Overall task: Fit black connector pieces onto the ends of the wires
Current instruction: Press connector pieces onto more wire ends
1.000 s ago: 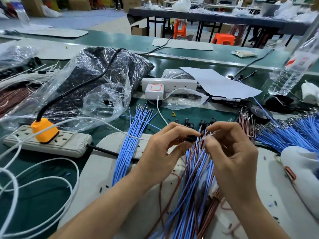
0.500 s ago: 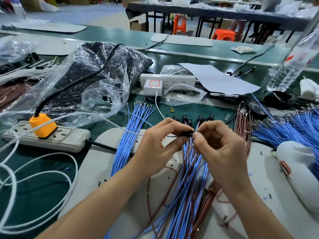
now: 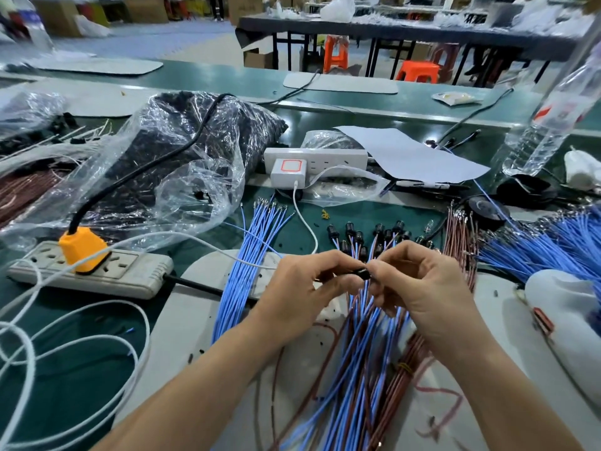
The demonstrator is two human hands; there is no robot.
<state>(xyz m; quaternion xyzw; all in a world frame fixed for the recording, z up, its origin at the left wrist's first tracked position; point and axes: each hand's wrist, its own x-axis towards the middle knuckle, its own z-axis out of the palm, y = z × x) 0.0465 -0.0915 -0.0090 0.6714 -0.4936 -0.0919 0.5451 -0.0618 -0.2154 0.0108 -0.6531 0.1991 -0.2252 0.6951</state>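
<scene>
My left hand and right hand are bare, both forearms likewise, as far as I see.

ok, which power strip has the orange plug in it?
The grey strip at front left: the orange plug sits in it. The white strip farther back carries a white charger instead.

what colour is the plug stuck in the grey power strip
Orange plug, seen best in the head view.
</scene>
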